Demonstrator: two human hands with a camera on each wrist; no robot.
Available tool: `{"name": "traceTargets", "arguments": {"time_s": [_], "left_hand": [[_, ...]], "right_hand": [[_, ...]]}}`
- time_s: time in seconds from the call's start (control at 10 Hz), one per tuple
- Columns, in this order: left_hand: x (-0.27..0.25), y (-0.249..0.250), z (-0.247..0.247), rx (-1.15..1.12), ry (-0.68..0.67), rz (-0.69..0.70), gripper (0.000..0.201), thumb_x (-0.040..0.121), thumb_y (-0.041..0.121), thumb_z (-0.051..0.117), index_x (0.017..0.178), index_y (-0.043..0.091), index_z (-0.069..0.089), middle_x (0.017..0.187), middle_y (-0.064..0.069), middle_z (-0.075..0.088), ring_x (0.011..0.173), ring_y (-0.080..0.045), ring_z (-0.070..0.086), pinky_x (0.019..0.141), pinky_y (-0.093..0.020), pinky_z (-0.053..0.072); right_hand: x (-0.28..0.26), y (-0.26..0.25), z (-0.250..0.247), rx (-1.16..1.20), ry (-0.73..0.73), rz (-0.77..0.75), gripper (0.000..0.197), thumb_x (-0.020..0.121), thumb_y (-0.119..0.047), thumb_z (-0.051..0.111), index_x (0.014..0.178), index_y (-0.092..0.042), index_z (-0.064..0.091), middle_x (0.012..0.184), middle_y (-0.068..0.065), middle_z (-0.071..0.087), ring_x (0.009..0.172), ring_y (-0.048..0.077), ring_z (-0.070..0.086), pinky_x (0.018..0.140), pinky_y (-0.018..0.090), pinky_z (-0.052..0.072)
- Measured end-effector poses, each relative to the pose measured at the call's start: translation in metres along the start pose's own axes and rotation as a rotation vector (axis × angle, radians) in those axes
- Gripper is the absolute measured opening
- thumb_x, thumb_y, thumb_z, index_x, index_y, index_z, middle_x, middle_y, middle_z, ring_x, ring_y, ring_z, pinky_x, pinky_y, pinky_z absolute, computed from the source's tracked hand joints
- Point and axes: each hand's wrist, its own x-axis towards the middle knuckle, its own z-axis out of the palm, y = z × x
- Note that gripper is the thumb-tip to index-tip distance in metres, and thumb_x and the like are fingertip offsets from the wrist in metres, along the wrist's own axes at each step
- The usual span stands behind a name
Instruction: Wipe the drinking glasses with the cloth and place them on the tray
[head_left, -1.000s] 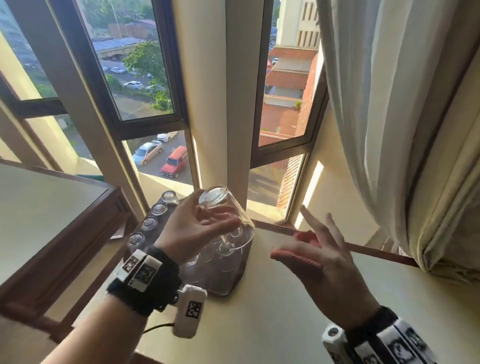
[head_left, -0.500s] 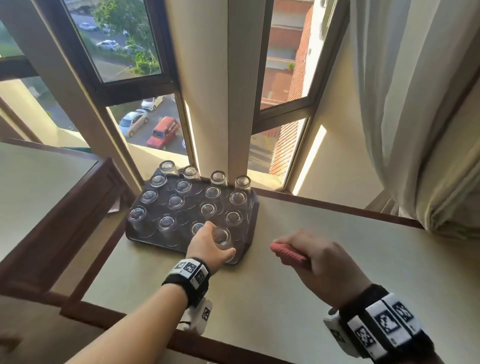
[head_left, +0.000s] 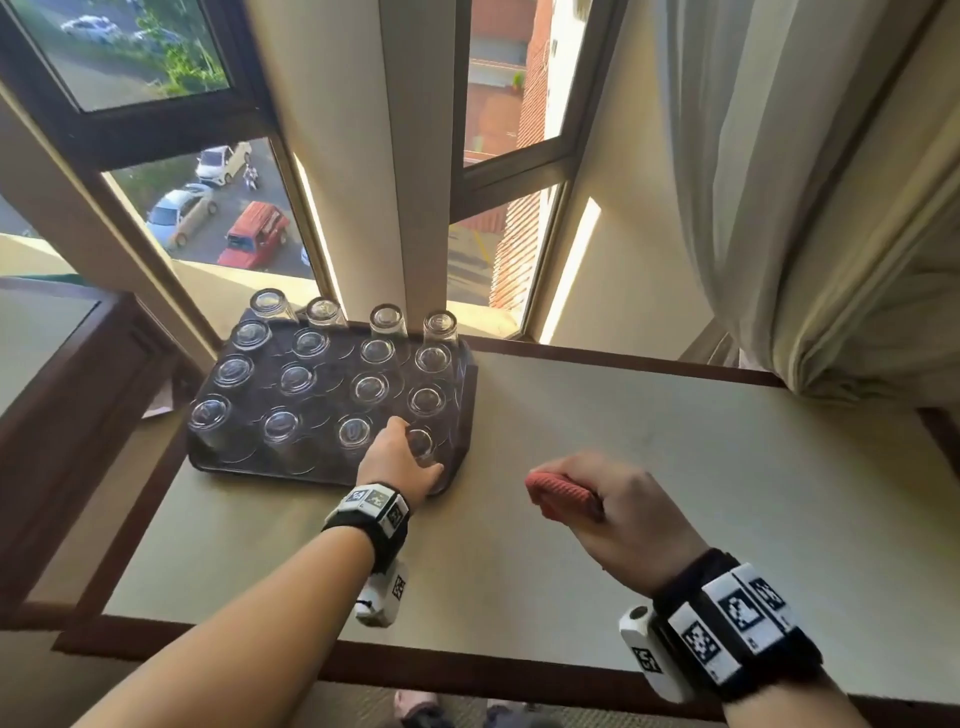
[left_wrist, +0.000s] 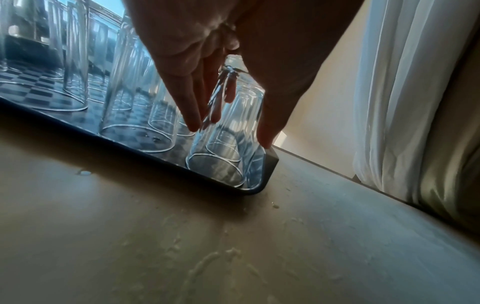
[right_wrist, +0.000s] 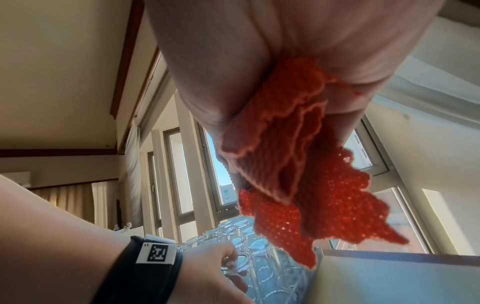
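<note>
Window light falls across the pale worktop (head_left: 649, 467), where the left hand (head_left: 397, 462) has come down from chest height, its fingers (left_wrist: 192, 111) still wrapped round an upturned glass (left_wrist: 228, 139). A second ago that glass was in the air beside the cloth; now its rim sits on the dark tray (head_left: 460, 395), at the near right corner. The right hand (head_left: 623, 514) stays fisted on the red cloth (head_left: 558, 493), above the worktop just right of the tray. Rows of upturned glasses (head_left: 311, 374) fill the tray; this one looks like the last slot, so release seems next.
</note>
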Motion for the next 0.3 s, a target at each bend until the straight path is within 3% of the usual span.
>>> {"name": "traceTargets", "arguments": {"time_s": [0.1, 0.2, 0.3], "left_hand": [[-0.002, 0.002, 0.003, -0.015, -0.018, -0.02, 0.07, 0.079, 0.036, 0.09, 0.133, 0.015, 0.049, 0.132, -0.005, 0.066, 0.12, -0.028, 0.065, 0.1, -0.038, 0.053], [-0.005, 0.008, 0.001, -0.016, -0.039, -0.036, 0.084, 0.079, 0.039, 0.09, 0.146, 0.017, 0.043, 0.139, -0.009, 0.06, 0.126, -0.029, 0.062, 0.106, -0.041, 0.051], [-0.023, 0.01, -0.001, -0.046, 0.084, -0.077, 0.091, 0.084, 0.04, 0.086, 0.155, 0.012, 0.037, 0.145, -0.016, 0.051, 0.132, -0.035, 0.057, 0.114, -0.045, 0.045]], "right_hand": [[-0.009, 0.009, -0.002, 0.003, -0.009, 0.045, 0.024, 0.093, -0.016, 0.069, 0.109, -0.033, 0.07, 0.098, -0.015, 0.071, 0.091, 0.011, 0.071, 0.081, 0.034, 0.059], [-0.021, 0.025, -0.003, -0.028, 0.003, 0.092, 0.024, 0.092, -0.016, 0.068, 0.105, -0.035, 0.07, 0.095, -0.016, 0.07, 0.088, 0.009, 0.07, 0.08, 0.034, 0.058], [-0.05, 0.041, -0.001, -0.044, -0.032, 0.228, 0.028, 0.09, -0.015, 0.066, 0.103, -0.039, 0.069, 0.091, -0.016, 0.07, 0.083, 0.008, 0.07, 0.079, 0.034, 0.057]]}}
